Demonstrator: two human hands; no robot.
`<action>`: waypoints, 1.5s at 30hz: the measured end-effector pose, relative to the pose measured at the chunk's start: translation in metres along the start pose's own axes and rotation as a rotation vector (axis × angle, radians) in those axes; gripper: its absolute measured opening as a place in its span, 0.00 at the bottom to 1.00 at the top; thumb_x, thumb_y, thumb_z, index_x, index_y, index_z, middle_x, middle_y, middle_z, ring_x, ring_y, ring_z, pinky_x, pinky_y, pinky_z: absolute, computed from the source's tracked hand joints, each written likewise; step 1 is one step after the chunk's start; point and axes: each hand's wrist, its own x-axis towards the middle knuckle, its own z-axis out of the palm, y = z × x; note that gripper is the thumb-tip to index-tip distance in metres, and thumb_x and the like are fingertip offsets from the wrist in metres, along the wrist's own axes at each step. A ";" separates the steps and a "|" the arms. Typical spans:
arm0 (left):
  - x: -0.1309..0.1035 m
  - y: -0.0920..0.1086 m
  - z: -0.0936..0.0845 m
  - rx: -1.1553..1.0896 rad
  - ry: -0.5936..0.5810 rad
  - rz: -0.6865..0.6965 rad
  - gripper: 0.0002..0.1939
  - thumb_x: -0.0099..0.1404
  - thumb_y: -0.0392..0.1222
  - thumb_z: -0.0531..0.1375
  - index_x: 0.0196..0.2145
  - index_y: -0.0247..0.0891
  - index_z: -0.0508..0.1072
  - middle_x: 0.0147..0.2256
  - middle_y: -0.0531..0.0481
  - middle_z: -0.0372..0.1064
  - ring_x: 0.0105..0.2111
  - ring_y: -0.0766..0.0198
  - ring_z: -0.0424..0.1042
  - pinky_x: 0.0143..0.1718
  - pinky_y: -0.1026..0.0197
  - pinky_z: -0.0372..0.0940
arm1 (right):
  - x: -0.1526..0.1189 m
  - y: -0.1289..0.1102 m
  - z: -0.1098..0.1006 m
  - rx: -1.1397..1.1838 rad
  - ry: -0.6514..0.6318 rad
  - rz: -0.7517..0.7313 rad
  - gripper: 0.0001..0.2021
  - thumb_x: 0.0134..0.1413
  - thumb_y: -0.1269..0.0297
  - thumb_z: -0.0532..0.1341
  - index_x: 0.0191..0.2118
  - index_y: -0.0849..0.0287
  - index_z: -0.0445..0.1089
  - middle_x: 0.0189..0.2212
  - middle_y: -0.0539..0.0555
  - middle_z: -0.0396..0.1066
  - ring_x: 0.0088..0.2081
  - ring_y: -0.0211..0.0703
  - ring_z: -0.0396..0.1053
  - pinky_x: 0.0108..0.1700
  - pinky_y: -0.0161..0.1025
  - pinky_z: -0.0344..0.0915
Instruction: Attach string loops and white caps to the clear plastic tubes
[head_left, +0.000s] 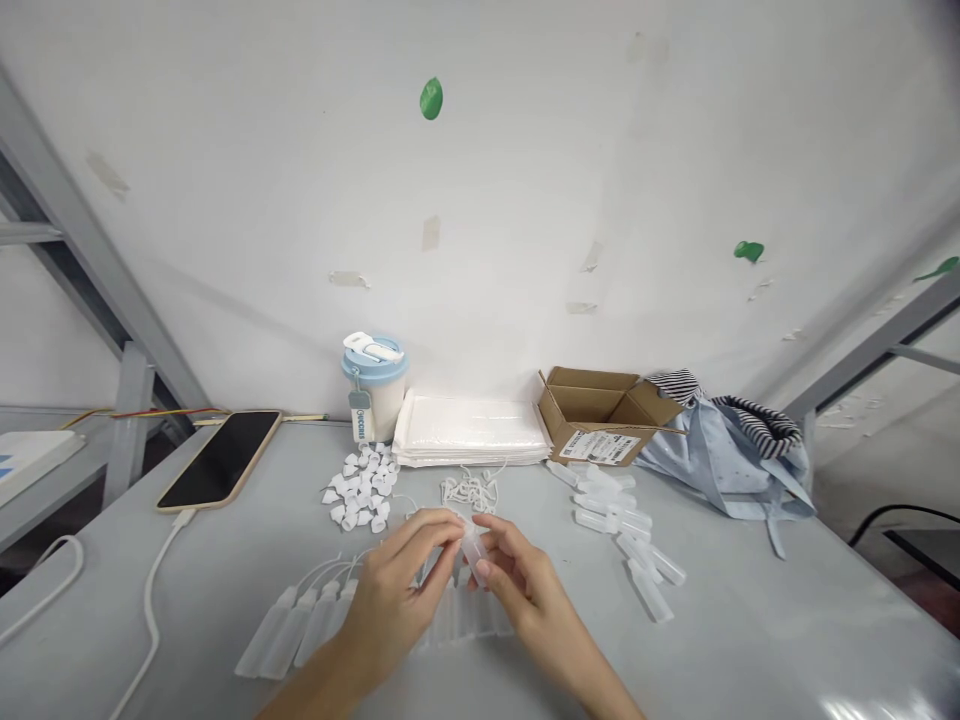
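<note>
In my two hands I have one translucent bottle (474,553), and I take it as the centre of the clock, with twelve toward the wall. It is tilted, its upper end pointing to about eleven and its lower end to about five. My left hand (401,585) is at eight o'clock of the bottle; its fingertips are pressed together and pinch at the upper end. Whether a cap or cord is also between them, I cannot tell. My right hand (529,580) is at four o'clock, with thumb and fingers curled around the body of the bottle, touching it.

Just beyond the fingers, at twelve, lies a small heap of white cords (471,492), and behind it the white flat packs (472,430). At ten there is a pile of white caps (361,492); at eleven, farther, stands the cup (386,400). At eight, beside my left hand, lie bottles with cords (264,635), and more bottles (452,618) are at six, partly covered by my hands. Around two to four o'clock, apart from my right hand, loose bottles (649,590) are scattered, near the cardboard box (592,447).
</note>
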 end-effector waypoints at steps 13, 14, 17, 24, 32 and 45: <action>-0.008 0.001 0.000 0.024 -0.117 0.072 0.13 0.65 0.25 0.51 0.43 0.37 0.69 0.42 0.42 0.68 0.41 0.61 0.72 0.39 0.64 0.70 | -0.002 0.002 0.004 0.090 0.069 -0.011 0.15 0.59 0.57 0.56 0.50 0.54 0.62 0.40 0.54 0.68 0.34 0.41 0.71 0.38 0.40 0.68; -0.008 0.002 0.000 0.026 -0.116 0.080 0.13 0.65 0.25 0.51 0.43 0.36 0.69 0.42 0.42 0.68 0.40 0.61 0.72 0.39 0.64 0.69 | -0.002 0.000 0.003 0.109 0.076 -0.010 0.15 0.59 0.56 0.57 0.49 0.54 0.61 0.40 0.54 0.68 0.34 0.41 0.71 0.38 0.40 0.68; -0.008 0.004 -0.001 0.030 -0.136 0.120 0.15 0.64 0.24 0.52 0.45 0.35 0.69 0.44 0.41 0.68 0.42 0.61 0.72 0.42 0.64 0.69 | -0.001 -0.003 0.003 0.161 0.080 -0.006 0.14 0.58 0.55 0.58 0.46 0.55 0.61 0.39 0.54 0.69 0.33 0.40 0.71 0.37 0.39 0.68; -0.007 0.009 0.002 -0.009 -0.045 -0.023 0.14 0.64 0.29 0.54 0.46 0.37 0.70 0.42 0.42 0.71 0.43 0.60 0.72 0.43 0.61 0.70 | -0.002 -0.001 0.003 0.078 0.124 0.000 0.14 0.59 0.55 0.57 0.45 0.57 0.61 0.33 0.52 0.70 0.30 0.40 0.70 0.34 0.38 0.67; 0.003 0.009 0.006 -0.396 -0.090 -0.610 0.08 0.60 0.44 0.60 0.33 0.39 0.76 0.36 0.47 0.74 0.36 0.59 0.75 0.34 0.63 0.73 | -0.006 0.010 0.006 -0.359 0.185 -0.188 0.10 0.60 0.65 0.54 0.47 0.57 0.63 0.33 0.54 0.70 0.31 0.41 0.69 0.32 0.36 0.66; 0.013 0.013 -0.002 -0.576 -0.296 -0.819 0.12 0.62 0.48 0.57 0.34 0.39 0.75 0.34 0.50 0.71 0.39 0.57 0.70 0.40 0.62 0.64 | -0.005 0.019 0.006 -0.435 0.232 -0.378 0.19 0.58 0.71 0.56 0.55 0.54 0.59 0.41 0.55 0.72 0.34 0.40 0.70 0.33 0.34 0.70</action>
